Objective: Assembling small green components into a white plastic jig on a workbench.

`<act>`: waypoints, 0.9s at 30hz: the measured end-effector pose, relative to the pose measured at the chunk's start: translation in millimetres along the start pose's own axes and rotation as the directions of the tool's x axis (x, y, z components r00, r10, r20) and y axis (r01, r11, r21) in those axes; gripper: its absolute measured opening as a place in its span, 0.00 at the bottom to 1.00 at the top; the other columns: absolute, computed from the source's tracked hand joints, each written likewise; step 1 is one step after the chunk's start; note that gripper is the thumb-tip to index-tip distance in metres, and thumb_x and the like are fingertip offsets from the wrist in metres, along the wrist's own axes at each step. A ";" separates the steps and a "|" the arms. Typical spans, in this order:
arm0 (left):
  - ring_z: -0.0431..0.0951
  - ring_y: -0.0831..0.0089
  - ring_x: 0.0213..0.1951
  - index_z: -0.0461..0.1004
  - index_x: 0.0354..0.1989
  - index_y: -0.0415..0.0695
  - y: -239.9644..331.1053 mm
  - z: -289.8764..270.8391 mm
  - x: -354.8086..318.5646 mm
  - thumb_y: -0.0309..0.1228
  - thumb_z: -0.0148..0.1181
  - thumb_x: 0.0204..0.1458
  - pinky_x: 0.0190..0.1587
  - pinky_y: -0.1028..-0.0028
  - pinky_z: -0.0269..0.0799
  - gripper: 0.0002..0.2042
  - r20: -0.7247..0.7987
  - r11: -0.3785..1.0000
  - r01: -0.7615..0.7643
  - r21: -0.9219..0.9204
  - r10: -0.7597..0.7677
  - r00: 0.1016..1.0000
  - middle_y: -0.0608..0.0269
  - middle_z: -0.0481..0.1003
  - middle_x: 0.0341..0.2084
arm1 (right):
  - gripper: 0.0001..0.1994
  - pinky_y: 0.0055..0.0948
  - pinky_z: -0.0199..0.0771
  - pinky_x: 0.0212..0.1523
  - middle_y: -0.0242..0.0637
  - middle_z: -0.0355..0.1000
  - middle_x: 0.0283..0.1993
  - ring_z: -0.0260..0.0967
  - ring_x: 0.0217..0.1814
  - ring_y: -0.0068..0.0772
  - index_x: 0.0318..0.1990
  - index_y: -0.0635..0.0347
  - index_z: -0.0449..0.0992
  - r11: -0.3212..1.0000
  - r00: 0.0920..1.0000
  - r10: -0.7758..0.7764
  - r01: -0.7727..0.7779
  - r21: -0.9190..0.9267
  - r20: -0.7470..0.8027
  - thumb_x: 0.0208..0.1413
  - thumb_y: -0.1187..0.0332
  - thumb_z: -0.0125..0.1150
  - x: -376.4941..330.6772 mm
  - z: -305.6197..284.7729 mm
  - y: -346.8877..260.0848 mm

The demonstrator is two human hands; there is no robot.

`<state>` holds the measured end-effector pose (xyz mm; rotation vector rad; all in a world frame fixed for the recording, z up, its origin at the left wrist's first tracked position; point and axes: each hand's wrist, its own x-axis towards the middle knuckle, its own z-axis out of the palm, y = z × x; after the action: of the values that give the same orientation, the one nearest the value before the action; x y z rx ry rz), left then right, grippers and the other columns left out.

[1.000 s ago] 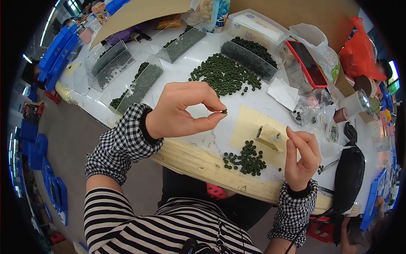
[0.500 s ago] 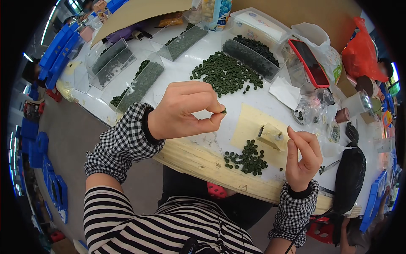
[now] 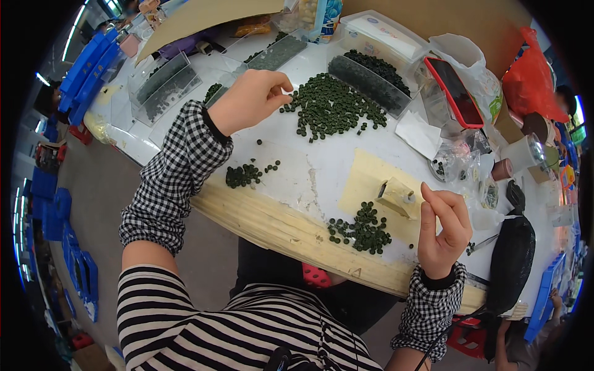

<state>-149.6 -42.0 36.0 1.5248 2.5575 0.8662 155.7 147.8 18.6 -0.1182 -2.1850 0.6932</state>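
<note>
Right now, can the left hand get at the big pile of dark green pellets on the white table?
Probably yes. The left hand hovers at the edge of the big pellet pile, fingertips almost touching the nearest pellets, and nothing lies between them on the table.

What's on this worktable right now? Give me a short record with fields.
Left hand: left hand reaches out over the table, fingertips at the edge of the big pile of dark green pieces
Right hand: right hand raised near the table edge, fingers pinched together; anything between them is too small to tell
Small block: pale block on a yellow sheet
Small piles: one near the right hand, one near the left sleeve
Far side: clear trays, red-edged phone
</note>
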 end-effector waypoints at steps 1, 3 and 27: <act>0.77 0.69 0.25 0.76 0.34 0.34 -2.2 -12.9 -8.3 0.28 0.64 0.48 0.30 0.72 0.72 0.09 0.096 0.999 0.039 0.010 -0.040 0.995 0.55 0.77 0.23 | 0.15 0.21 0.67 0.31 0.38 0.71 0.32 0.68 0.30 0.28 0.43 0.64 0.80 1.000 1.000 -0.012 0.012 0.015 0.007 0.47 0.84 0.62 0.5 2.5 -0.9; 0.77 0.70 0.25 0.76 0.33 0.35 -6.4 -24.6 -19.5 0.28 0.66 0.46 0.30 0.73 0.72 0.10 0.289 0.997 0.072 0.014 -0.073 0.954 0.56 0.77 0.22 | 0.14 0.21 0.67 0.31 0.38 0.72 0.32 0.68 0.30 0.28 0.43 0.64 0.80 1.000 1.000 -0.023 0.023 0.020 0.013 0.47 0.84 0.62 0.4 1.9 -1.1; 0.81 0.65 0.41 0.72 0.42 0.35 43.1 -1.1 -65.7 0.20 0.59 0.54 0.41 0.74 0.81 0.08 0.291 0.222 0.263 -0.939 0.106 0.951 0.46 0.78 0.40 | 0.14 0.22 0.68 0.34 0.38 0.72 0.32 0.69 0.32 0.29 0.43 0.64 0.80 1.000 1.000 0.008 -0.007 -0.005 0.028 0.47 0.84 0.61 0.1 1.2 -3.1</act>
<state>-81.6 -81.0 41.7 0.8965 1.1858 1.6093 155.1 144.7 19.6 -0.1199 -2.2138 0.6981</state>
